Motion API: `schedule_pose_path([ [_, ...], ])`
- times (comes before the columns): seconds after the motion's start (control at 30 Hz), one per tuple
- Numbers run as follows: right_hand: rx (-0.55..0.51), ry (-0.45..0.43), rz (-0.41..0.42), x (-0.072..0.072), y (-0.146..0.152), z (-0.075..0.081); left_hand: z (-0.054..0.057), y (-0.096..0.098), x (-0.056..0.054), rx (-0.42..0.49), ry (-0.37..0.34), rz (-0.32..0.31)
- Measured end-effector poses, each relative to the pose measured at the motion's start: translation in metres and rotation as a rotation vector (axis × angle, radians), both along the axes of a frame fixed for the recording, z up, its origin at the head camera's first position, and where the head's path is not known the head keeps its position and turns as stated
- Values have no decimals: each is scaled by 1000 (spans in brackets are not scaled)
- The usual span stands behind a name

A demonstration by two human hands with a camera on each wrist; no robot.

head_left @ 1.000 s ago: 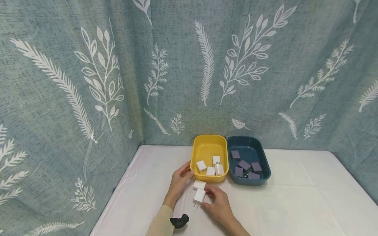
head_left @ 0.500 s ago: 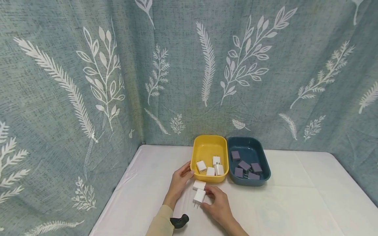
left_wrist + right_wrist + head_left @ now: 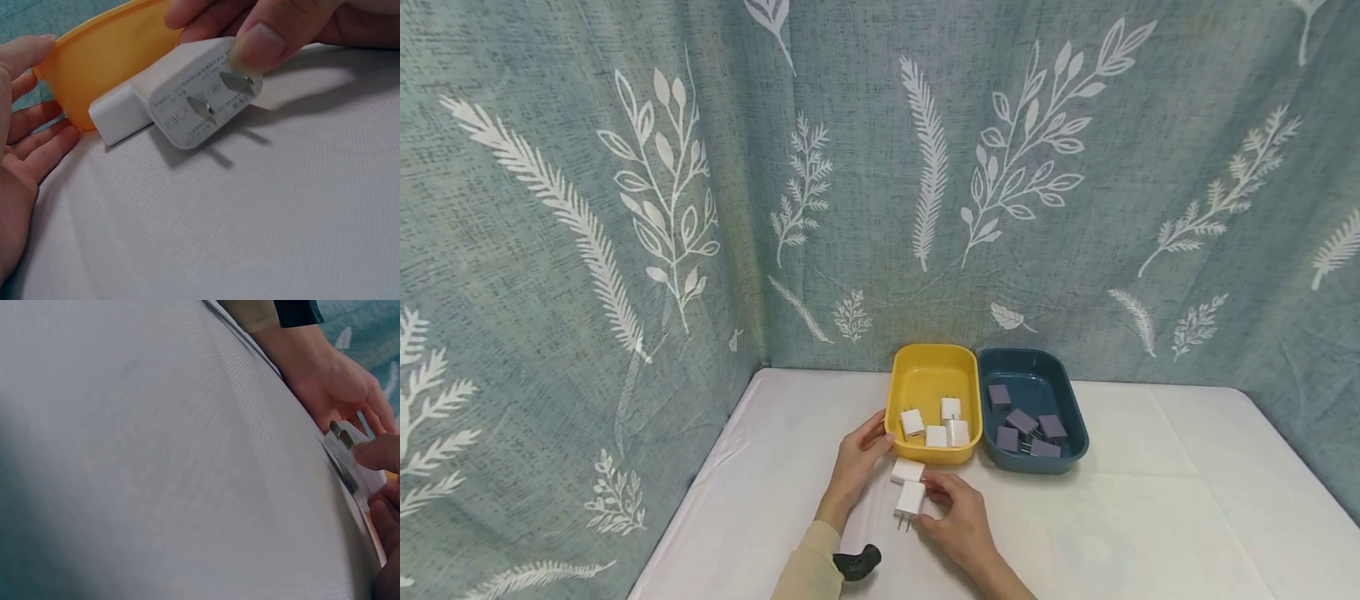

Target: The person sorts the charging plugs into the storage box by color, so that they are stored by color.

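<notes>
My right hand (image 3: 958,517) pinches a white plug-in charger (image 3: 910,499) between thumb and fingers. Its two metal prongs face me in the left wrist view. Behind it, a second white charger (image 3: 907,472) lies on the table against the front of the yellow bin (image 3: 934,454), partly covered by the held one. My left hand (image 3: 853,462) touches the bin's front left corner; the thumb (image 3: 25,53) reaches the rim and the fingers lie along the outer wall. Several white chargers (image 3: 912,423) sit inside the bin's near half.
A dark blue bin (image 3: 1033,467) with several purple-grey chargers (image 3: 1022,421) stands against the yellow bin's right side. Both are on a white-covered table (image 3: 1150,500) before a leaf-patterned curtain (image 3: 865,208). A black device (image 3: 857,563) is at the left sleeve.
The held charger has turned slightly and shifted a little to the right with my right hand. My left hand stays at the yellow bin. The head view has shifted very slightly.
</notes>
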State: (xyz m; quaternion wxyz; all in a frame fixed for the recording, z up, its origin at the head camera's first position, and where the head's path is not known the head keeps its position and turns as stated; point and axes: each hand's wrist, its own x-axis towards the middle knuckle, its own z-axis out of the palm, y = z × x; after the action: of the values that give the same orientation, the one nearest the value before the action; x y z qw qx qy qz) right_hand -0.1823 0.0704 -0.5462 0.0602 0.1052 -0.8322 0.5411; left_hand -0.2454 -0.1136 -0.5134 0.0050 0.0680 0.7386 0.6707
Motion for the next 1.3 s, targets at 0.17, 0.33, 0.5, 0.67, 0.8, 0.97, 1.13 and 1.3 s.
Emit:
schedule_pose_path([
  [0.17,-29,11,5,1,2,3,-3,0,-1,-3,-4,1],
  [0.33,-49,50,5,0,3,5,-2,-1,-1,0,-13,-1],
  [0.5,-102,76,27,-1,7,12,-2,0,-2,4,-10,-1],
  [0.67,-159,56,36,-3,9,19,-3,0,-2,-1,-15,0],
  [0.8,-184,51,26,-5,10,20,-3,0,-1,-5,-10,0],
  [0.97,-200,54,17,-8,9,23,-3,0,-1,-15,-12,11],
  [1.13,-185,59,9,-11,9,29,-13,0,-7,-4,-14,12],
  [1.3,-197,72,-22,-15,10,39,-31,-1,-18,14,6,27],
])
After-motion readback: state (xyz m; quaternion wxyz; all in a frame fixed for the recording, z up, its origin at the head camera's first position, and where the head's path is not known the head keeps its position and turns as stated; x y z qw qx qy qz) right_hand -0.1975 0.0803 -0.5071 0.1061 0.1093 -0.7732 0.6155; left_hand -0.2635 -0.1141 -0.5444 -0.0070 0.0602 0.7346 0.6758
